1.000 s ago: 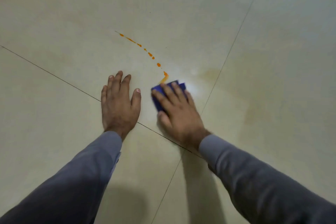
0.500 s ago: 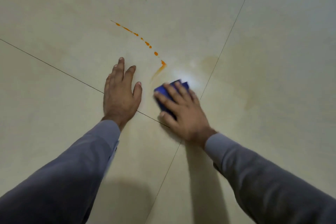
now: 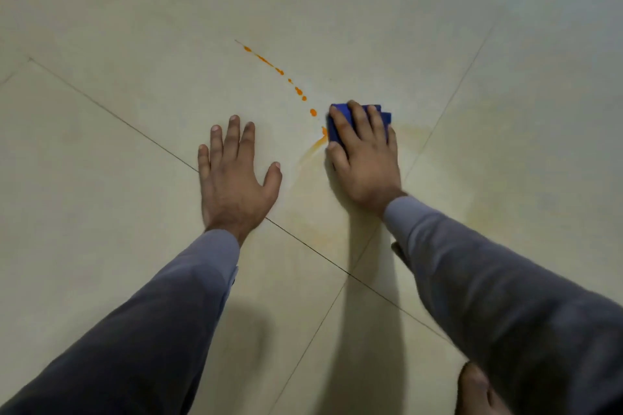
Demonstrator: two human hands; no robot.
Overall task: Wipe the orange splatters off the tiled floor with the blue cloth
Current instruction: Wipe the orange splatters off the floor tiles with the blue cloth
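head view is showing the right hand [image 3: 365, 158] pressing open and flat on the blue cloth [image 3: 334, 126], lying on the tiled floor [image 3: 135, 44] at the near end of the orange splatters [image 3: 298, 90]; the left hand [image 3: 232, 178] is resting flat and spread.

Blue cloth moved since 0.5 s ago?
Yes. The blue cloth slid forward, away from the person, and now sits right beside the nearest orange splatters.

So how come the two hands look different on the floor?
The left hand lies flat on the bare cream tiled floor, holding nothing; the right hand presses on the folded blue cloth. The left hand sits apart from the orange splatters; the right hand's cloth reaches their near end. Both have straight fingers and grey sleeves.
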